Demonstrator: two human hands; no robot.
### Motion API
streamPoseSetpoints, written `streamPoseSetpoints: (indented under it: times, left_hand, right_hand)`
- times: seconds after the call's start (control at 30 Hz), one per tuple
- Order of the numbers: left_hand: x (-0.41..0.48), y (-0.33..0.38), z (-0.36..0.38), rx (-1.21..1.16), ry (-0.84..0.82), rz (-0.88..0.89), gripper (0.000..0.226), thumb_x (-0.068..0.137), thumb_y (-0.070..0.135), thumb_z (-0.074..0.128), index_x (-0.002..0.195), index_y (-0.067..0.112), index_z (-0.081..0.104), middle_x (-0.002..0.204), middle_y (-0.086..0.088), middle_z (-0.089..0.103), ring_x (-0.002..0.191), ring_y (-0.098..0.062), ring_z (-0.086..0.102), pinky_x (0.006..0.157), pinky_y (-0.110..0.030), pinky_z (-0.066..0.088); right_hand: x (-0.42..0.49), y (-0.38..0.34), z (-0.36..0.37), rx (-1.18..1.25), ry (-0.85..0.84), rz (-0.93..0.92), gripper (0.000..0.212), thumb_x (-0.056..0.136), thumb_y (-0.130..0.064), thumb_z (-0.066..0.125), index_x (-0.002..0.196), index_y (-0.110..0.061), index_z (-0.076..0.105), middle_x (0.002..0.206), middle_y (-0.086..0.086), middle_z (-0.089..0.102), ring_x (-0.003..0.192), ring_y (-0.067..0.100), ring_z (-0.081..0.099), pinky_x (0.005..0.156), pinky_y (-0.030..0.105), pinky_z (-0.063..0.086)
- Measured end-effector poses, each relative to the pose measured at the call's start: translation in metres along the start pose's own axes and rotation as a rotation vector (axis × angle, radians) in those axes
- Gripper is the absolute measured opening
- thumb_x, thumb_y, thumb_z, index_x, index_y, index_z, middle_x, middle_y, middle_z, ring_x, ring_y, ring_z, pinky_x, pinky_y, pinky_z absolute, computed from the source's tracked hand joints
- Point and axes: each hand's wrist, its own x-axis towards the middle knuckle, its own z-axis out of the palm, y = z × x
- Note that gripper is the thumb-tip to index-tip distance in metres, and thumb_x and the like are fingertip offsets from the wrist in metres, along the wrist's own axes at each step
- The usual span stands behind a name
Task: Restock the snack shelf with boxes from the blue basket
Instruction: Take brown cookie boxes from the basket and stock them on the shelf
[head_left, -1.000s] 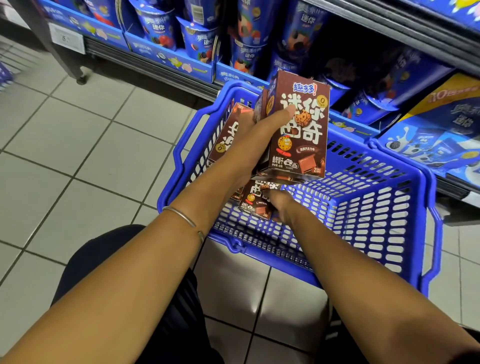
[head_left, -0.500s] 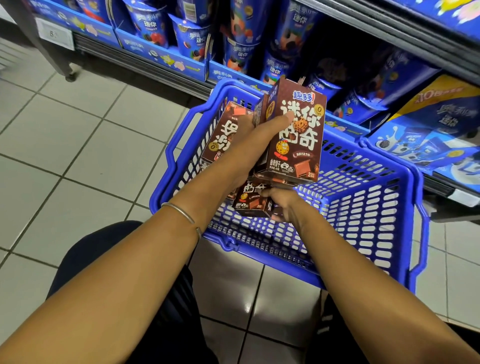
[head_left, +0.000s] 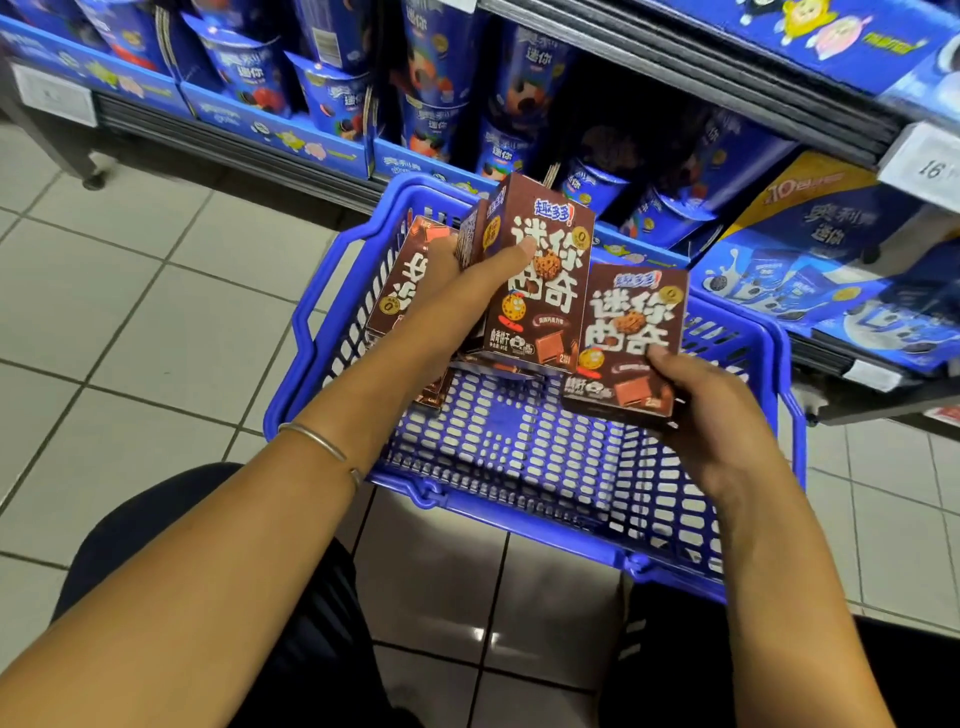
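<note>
Left hand (head_left: 457, 296) grips several boxes (head_left: 550, 312), fanned, above the basket (head_left: 519, 522). Right hand (head_left: 711, 410) is curled round the lower end of a single box (head_left: 631, 332), just beside them. Recommended: square the single box against the others, faces forward, before lifting to the shelf (head_left: 208, 140). The fanned grip looks liable to slip.

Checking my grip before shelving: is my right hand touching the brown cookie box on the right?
Touching. The head view shows the right hand holding the brown cookie box, its thumb lying flat on the box's front face near the lower right corner, with no gap.
</note>
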Motion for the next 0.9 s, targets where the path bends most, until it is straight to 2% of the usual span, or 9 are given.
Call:
streamPoseSetpoints:
  times: [0.1,0.23,0.33,0.43,0.53,0.67,0.73,0.8,0.9]
  left_hand:
    - [0.002,-0.001,0.0,0.038,0.018,-0.008,0.108,0.059,0.071,0.091,0.145,0.028,0.042,0.125,0.003,0.076,0.101,-0.017,0.079,0.09,-0.046,0.064]
    - [0.001,-0.002,-0.001,0.067,0.045,0.034,0.097,0.064,0.069,0.089,0.14,0.028,0.044,0.12,0.007,0.076,0.099,-0.013,0.079,0.09,-0.045,0.065]
    - [-0.002,-0.001,0.002,0.089,0.037,0.041,0.084,0.066,0.071,0.086,0.133,0.034,0.05,0.123,0.009,0.075,0.108,-0.015,0.076,0.098,-0.046,0.061]
    - [-0.004,0.001,0.003,0.074,0.038,0.028,0.097,0.065,0.074,0.084,0.143,0.03,0.048,0.135,0.005,0.07,0.12,-0.02,0.072,0.105,-0.049,0.057]
    - [-0.006,0.002,0.002,0.075,0.04,0.024,0.107,0.066,0.079,0.08,0.153,0.031,0.042,0.144,0.004,0.065,0.129,-0.02,0.067,0.111,-0.049,0.052]
    - [-0.011,0.004,0.002,0.045,0.035,0.033,0.089,0.075,0.08,0.074,0.145,0.03,0.052,0.136,0.009,0.07,0.121,-0.013,0.071,0.11,-0.045,0.053]
    - [-0.012,0.009,0.004,0.042,0.001,0.029,0.089,0.077,0.081,0.069,0.146,0.028,0.054,0.135,0.006,0.072,0.121,-0.015,0.071,0.11,-0.046,0.053]
    - [-0.015,0.013,0.007,0.06,0.01,0.036,0.087,0.073,0.087,0.061,0.139,0.03,0.059,0.12,0.018,0.075,0.111,-0.007,0.074,0.105,-0.042,0.057]
    - [-0.018,0.017,0.009,0.111,0.025,0.071,0.049,0.078,0.088,0.052,0.107,0.053,0.073,0.095,0.028,0.077,0.094,0.006,0.075,0.085,-0.027,0.064]
  right_hand:
    - [-0.013,-0.018,-0.002,0.083,-0.047,-0.065,0.009,0.091,-0.02,0.068,0.089,-0.014,0.075,0.091,0.005,0.079,0.071,0.013,0.074,0.056,0.021,0.055]
    - [-0.02,-0.028,0.006,0.194,-0.146,-0.062,0.021,0.093,-0.023,0.064,0.087,-0.017,0.083,0.107,0.007,0.078,0.093,0.019,0.076,0.073,0.033,0.062]
    - [-0.017,-0.026,0.021,0.182,-0.19,-0.069,0.023,0.096,-0.024,0.061,0.09,-0.017,0.082,0.107,0.005,0.078,0.091,0.017,0.075,0.076,0.037,0.063]
    - [-0.011,-0.021,0.041,0.128,-0.205,-0.113,0.014,0.098,-0.026,0.058,0.099,-0.019,0.07,0.097,0.001,0.078,0.082,0.013,0.073,0.064,0.03,0.059]
    - [-0.004,-0.015,0.056,0.113,-0.22,-0.144,0.014,0.094,-0.031,0.061,0.101,-0.021,0.067,0.099,0.0,0.077,0.087,0.015,0.071,0.072,0.033,0.056]
    - [-0.006,-0.01,0.073,0.23,-0.285,-0.08,0.042,0.093,-0.04,0.062,0.127,-0.016,0.062,0.122,0.005,0.073,0.114,0.025,0.068,0.105,0.054,0.048]
    - [-0.008,-0.008,0.078,0.32,-0.385,-0.021,0.05,0.097,-0.043,0.056,0.136,-0.013,0.059,0.13,0.01,0.069,0.12,0.031,0.065,0.102,0.062,0.047]
    - [-0.009,-0.008,0.083,0.36,-0.452,0.004,0.049,0.1,-0.044,0.052,0.135,-0.012,0.061,0.132,0.014,0.067,0.122,0.036,0.063,0.101,0.067,0.046]
    - [-0.007,-0.012,0.087,0.366,-0.452,-0.011,0.048,0.101,-0.041,0.05,0.136,-0.01,0.06,0.131,0.015,0.067,0.124,0.037,0.062,0.104,0.068,0.043]
